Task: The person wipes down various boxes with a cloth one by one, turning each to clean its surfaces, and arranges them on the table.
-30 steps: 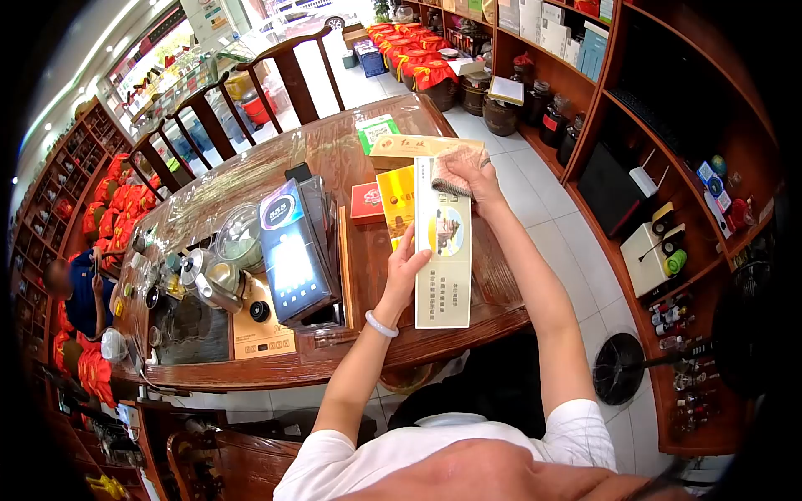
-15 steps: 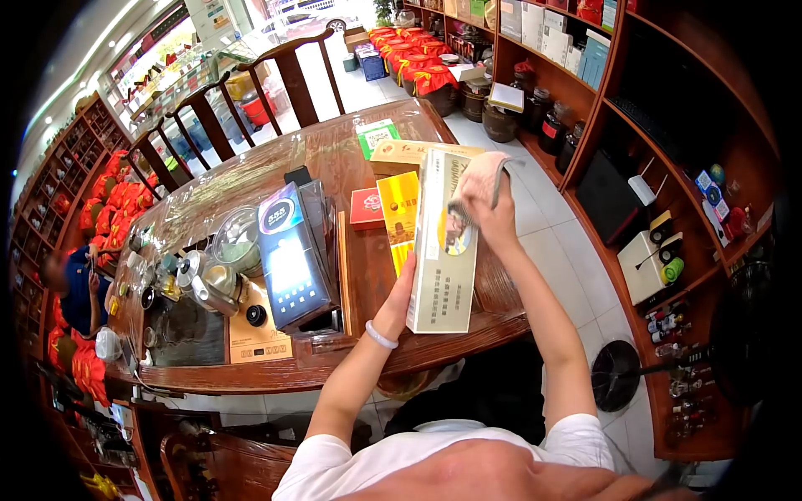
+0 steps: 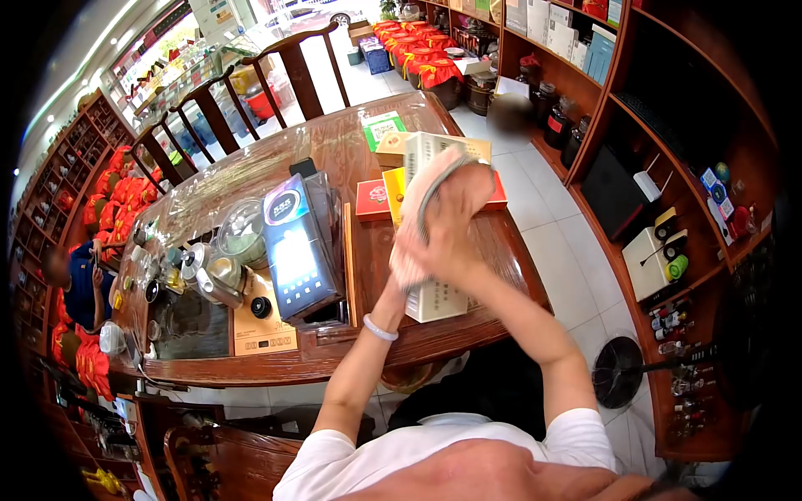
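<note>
Head view: a soft pink cloth pressed over a long pale box

Both hands meet at the cloth and box above the near right part of the tabletop. The right hand seems to grip the pink cloth against the box, though blur hides exactly how its fingers bend. The left hand is at the box's left side, mostly covered by the cloth; whether it is closed on the box, I cannot tell.

The pale box looks like stiff board, probably fairly light unless it is full, with a smooth printed face that could slip. Its long side edges look like the firmest hold, and the corners the easiest part to dent. The cloth should be soft and limp, easily bunched in the palm.

In looks, the box is long and cream-white, with dark lettering at its lower end and its middle hidden. Whether it rests on the tabletop or is lifted is unclear. The cloth is pink with a grey edge. Just beside the box are a yellow box and a red box.
</note>
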{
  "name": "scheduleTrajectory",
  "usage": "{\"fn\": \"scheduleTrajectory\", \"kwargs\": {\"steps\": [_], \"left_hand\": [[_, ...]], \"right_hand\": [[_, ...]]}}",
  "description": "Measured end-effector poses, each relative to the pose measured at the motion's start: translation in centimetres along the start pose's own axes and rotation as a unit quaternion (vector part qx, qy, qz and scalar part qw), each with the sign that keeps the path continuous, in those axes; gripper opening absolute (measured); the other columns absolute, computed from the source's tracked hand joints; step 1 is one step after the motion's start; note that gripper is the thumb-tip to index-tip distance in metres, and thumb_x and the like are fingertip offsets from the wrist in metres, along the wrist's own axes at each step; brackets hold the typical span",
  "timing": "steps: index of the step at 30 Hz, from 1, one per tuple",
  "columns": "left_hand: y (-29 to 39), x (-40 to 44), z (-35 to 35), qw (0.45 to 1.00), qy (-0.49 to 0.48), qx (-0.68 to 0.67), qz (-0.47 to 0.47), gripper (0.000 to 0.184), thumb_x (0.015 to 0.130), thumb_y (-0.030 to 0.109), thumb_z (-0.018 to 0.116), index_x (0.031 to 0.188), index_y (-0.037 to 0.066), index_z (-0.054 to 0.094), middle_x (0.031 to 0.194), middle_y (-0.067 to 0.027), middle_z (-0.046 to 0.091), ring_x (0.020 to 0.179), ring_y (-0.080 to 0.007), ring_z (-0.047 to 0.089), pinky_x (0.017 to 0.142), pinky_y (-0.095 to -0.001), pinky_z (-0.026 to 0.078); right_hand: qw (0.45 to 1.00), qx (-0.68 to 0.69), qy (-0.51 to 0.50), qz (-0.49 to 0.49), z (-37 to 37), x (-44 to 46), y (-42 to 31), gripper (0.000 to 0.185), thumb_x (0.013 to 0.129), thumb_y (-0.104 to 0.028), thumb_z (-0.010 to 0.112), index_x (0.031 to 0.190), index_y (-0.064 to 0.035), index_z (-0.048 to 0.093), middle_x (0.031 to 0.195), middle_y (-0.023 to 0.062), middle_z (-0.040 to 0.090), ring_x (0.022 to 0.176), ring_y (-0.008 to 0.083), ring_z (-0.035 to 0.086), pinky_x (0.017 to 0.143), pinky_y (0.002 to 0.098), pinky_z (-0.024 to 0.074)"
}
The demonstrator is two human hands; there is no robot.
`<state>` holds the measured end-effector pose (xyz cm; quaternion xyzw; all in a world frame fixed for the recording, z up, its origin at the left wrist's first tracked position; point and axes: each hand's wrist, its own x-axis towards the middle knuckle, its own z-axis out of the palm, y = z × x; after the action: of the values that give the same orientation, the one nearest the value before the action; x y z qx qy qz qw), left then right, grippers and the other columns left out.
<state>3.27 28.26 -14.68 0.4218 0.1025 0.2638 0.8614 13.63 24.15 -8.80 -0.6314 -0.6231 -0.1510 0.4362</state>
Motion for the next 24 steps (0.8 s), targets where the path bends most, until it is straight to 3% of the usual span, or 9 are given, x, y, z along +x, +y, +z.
{"fn": "scheduleTrajectory", "kwargs": {"steps": [3, 5, 8, 12, 19, 21, 22, 23, 24], "left_hand": [[-1.1, -1.2, -0.4, 0.997, -0.029, 0.056, -0.051, 0.071, 0.084, 0.046, 0.052, 0.133, -0.001, 0.033, 0.122, -0.0137, 0.051, 0.108, -0.0222, 0.053, 0.091, -0.035, 0.044], [-1.4, -1.6, -0.5, 0.995, -0.039, 0.063, -0.068, 0.07, 0.084, 0.044, 0.055, 0.133, -0.002, 0.034, 0.121, -0.0135, 0.052, 0.107, -0.0214, 0.053, 0.089, -0.0342, 0.045], [-1.4, -1.6, 0.0, 0.996, -0.04, 0.036, -0.076, 0.067, 0.081, 0.037, 0.06, 0.13, -0.002, 0.037, 0.117, -0.0117, 0.054, 0.102, -0.0188, 0.055, 0.086, -0.0318, 0.046], [-1.6, -1.6, 0.3, 0.997, -0.036, 0.02, -0.073, 0.066, 0.078, 0.034, 0.063, 0.128, -0.003, 0.04, 0.112, -0.01, 0.056, 0.097, -0.017, 0.057, 0.084, -0.0296, 0.046], [-1.4, -2.2, 0.4, 0.995, 0.03, -0.006, -0.09, 0.066, 0.08, 0.039, 0.061, 0.129, 0.0, 0.04, 0.116, -0.0142, 0.056, 0.101, -0.0222, 0.058, 0.087, -0.0325, 0.048], [-1.8, -1.7, -1.0, 0.994, 0.017, -0.056, -0.088, 0.07, 0.078, 0.043, 0.063, 0.129, 0.0, 0.04, 0.117, -0.015, 0.055, 0.102, -0.0244, 0.058, 0.087, -0.0354, 0.049], [-1.6, -1.7, -0.6, 0.996, 0.039, -0.038, -0.067, 0.066, 0.078, 0.045, 0.059, 0.124, 0.0, 0.045, 0.109, -0.0125, 0.058, 0.096, -0.0209, 0.059, 0.083, -0.0317, 0.049], [-1.7, -1.6, -0.8, 0.996, 0.037, -0.038, -0.069, 0.066, 0.078, 0.045, 0.059, 0.124, 0.0, 0.045, 0.109, -0.0125, 0.058, 0.096, -0.0209, 0.059, 0.083, -0.0317, 0.049], [-1.5, -1.5, -1.5, 0.995, 0.031, -0.072, -0.055, 0.067, 0.078, 0.048, 0.057, 0.124, 0.0, 0.045, 0.109, -0.0127, 0.058, 0.095, -0.0213, 0.059, 0.081, -0.0324, 0.05]], "right_hand": [[0.995, -0.083, 0.048, 0.025, -0.4, 5.3, 4.3, 0.062, 0.068, -0.039, 0.067, 0.113, 0.0025, 0.054, 0.129, 0.0254, 0.036, 0.121, 0.0404, 0.033, 0.101, 0.0581, 0.0199], [0.998, -0.056, 0.009, 0.042, -1.7, 7.5, 6.4, 0.056, 0.071, -0.037, 0.065, 0.11, 0.0027, 0.054, 0.113, 0.021, 0.054, 0.104, 0.0357, 0.052, 0.087, 0.0447, 0.0399], [0.982, -0.034, -0.107, 0.152, -3.7, 9.2, 7.9, 0.049, 0.074, -0.041, 0.059, 0.104, -0.0031, 0.061, 0.093, 0.0186, 0.063, 0.089, 0.0348, 0.06, 0.085, 0.0404, 0.0442], [0.959, 0.11, -0.139, 0.221, -4.7, 9.2, 11.4, 0.044, 0.076, -0.044, 0.056, 0.093, -0.0056, 0.067, 0.089, 0.0185, 0.066, 0.088, 0.032, 0.062, 0.078, 0.038, 0.0469], [0.944, 0.128, 0.036, 0.301, -3.8, 4.9, 14.8, 0.046, 0.087, -0.04, 0.048, 0.09, 0.002, 0.065, 0.082, 0.022, 0.065, 0.08, 0.0314, 0.064, 0.07, 0.0373, 0.0473], [0.909, 0.145, -0.043, 0.389, -2.9, 2.7, 14.1, 0.048, 0.091, -0.039, 0.044, 0.083, 0.0034, 0.064, 0.077, 0.0185, 0.066, 0.074, 0.0193, 0.063, 0.058, 0.038, 0.0469], [0.832, 0.392, 0.025, 0.391, -1.7, 1.1, 11.3, 0.044, 0.092, -0.039, 0.043, 0.091, 0.0013, 0.061, 0.086, 0.0112, 0.063, 0.079, 0.0162, 0.06, 0.064, 0.0334, 0.0465], [0.689, 0.607, 0.094, 0.385, -0.6, -0.6, 8.5, 0.042, 0.092, -0.038, 0.042, 0.099, -0.0008, 0.058, 0.094, 0.004, 0.06, 0.084, 0.0131, 0.057, 0.07, 0.0288, 0.046], [0.765, 0.553, 0.043, 0.326, 0.5, -2.6, 7.8, 0.043, 0.093, -0.038, 0.04, 0.105, 0.0007, 0.055, 0.099, 0.0037, 0.059, 0.089, 0.0125, 0.056, 0.076, 0.0281, 0.0439]]}}
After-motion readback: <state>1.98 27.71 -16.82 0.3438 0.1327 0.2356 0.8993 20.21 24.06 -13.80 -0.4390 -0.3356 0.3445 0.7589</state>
